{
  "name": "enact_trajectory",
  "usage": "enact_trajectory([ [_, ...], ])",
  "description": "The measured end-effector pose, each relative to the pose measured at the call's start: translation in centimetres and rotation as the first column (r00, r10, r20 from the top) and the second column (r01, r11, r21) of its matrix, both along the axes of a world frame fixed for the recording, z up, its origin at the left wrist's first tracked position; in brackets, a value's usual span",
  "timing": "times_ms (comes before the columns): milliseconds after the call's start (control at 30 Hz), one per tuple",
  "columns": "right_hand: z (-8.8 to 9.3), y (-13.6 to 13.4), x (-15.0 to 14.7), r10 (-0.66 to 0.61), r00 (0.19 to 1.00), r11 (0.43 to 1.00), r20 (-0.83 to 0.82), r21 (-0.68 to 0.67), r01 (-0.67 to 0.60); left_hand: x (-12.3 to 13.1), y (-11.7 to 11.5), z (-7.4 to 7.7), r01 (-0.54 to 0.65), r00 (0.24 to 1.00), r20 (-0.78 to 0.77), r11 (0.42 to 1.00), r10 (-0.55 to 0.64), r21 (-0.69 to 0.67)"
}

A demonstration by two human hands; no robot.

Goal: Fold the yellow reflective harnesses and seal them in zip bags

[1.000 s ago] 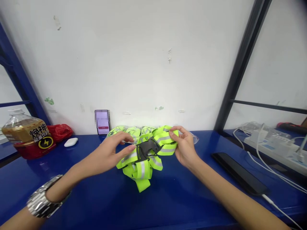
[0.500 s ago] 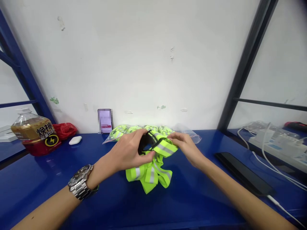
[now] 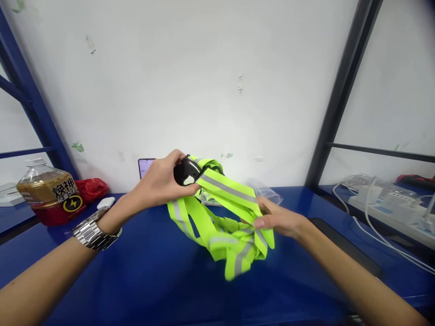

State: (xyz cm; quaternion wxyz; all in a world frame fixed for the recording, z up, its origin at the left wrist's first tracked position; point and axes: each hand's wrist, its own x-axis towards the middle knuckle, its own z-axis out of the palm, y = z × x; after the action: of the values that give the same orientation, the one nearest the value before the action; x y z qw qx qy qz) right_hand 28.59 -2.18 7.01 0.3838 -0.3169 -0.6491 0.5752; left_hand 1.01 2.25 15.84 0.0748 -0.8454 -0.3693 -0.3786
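Observation:
A bundle of neon yellow-green straps with grey reflective stripes (image 3: 222, 240) hangs between my hands above the blue table (image 3: 146, 271). My left hand (image 3: 165, 179) grips a black plastic piece (image 3: 187, 170) at the upper left end of the straps, thumb below and fingers behind. At the lower right, my right hand (image 3: 277, 217) pinches the straps between thumb and fingers. The lower loops are slightly blurred. Part of a clear plastic bag (image 3: 268, 194) shows behind my right hand.
On the left are a drink bottle (image 3: 50, 192), a red bag (image 3: 91, 188) and a white case (image 3: 106, 202). A phone (image 3: 145, 165) leans on the wall. A dark phone (image 3: 346, 244), cables and power strips (image 3: 401, 208) lie right.
My left hand has risen to the upper left with the black piece. My right hand has moved slightly right and down, and the straps are stretched out and lifted between them.

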Motion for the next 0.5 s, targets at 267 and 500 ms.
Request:
enact_trajectory([
  [267, 1.7, -0.5, 1.0, -0.170, 0.849, 0.931, 0.501, 0.365, -0.029, -0.5, 1.2, -0.2, 0.200, 0.924, 0.382, 0.865, -0.011, -0.460],
  [500, 0.9, 2.2, 2.2, -0.755, 0.638, 0.529, 0.149, 0.714, 0.459, -2.3, -1.3, -1.8, 0.367, 0.916, 0.360, 0.734, -0.177, -0.572],
])
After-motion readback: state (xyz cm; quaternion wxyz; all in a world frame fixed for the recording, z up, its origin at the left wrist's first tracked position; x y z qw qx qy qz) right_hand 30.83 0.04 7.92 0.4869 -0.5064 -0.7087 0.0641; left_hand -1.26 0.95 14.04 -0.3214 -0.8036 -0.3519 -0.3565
